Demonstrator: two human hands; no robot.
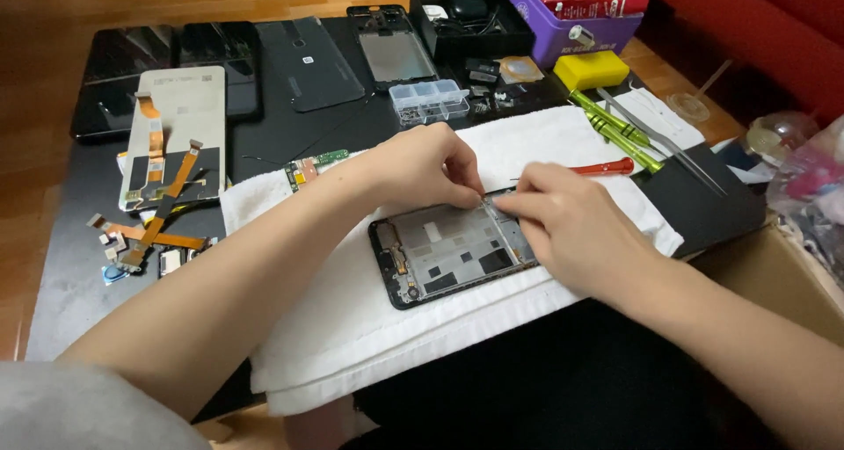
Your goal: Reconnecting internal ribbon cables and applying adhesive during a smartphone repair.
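An opened black phone frame (444, 257) lies face down on a white towel (352, 318), its inner metal plate and small parts exposed. My left hand (426, 164) reaches over from the left with fingertips pinched at the frame's top edge. My right hand (571, 230) rests on the frame's right side, its fingertips meeting the left ones at the same spot. What sits between the fingertips is too small to tell. Both hands touch the phone frame.
A phone screen panel with orange flex cables (171, 138) and loose small parts (141, 248) lie left. Back covers (312, 63), a clear parts box (429, 100), a purple bin (571, 19), a yellow block (591, 68), green screwdrivers (615, 129), tweezers (664, 147) and a red-handled tool (602, 166) sit behind.
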